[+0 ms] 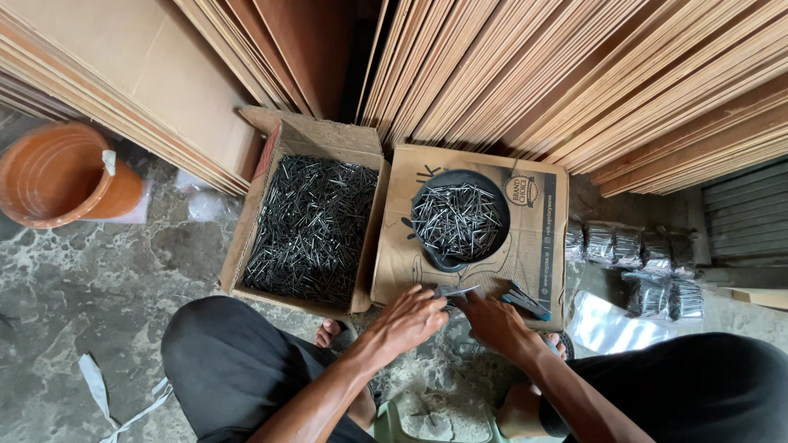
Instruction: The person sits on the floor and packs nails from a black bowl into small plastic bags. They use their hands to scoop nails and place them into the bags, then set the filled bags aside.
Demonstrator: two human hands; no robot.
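Both hands meet at the near edge of a flat cardboard sheet [472, 238]: left hand [408, 318] and right hand [495, 321] pinch together a small clear bag [456, 291], fingers closed on it. Behind stands a black bowl [460, 217] of nails, beside an open box [310, 221] of nails.

Brown corrugated cardboard box [283, 160], heaped with dark grey, faintly glinting nails [310, 226]. Tan flattened cardboard [538, 246] bearing black printed line art and a dark panel. Black round bowl [435, 261] with silvery-grey nails [456, 220]. Terracotta-orange plastic tub [57, 176], ribbed inside. Mottled grey-green floor [90, 287], marbled with pale streaks. Pale tan and reddish-brown plywood sheets [574, 74] in striped edges. Clear shiny packets [648, 267] of dark nails. Black trousers [234, 361]. White strip [98, 394].
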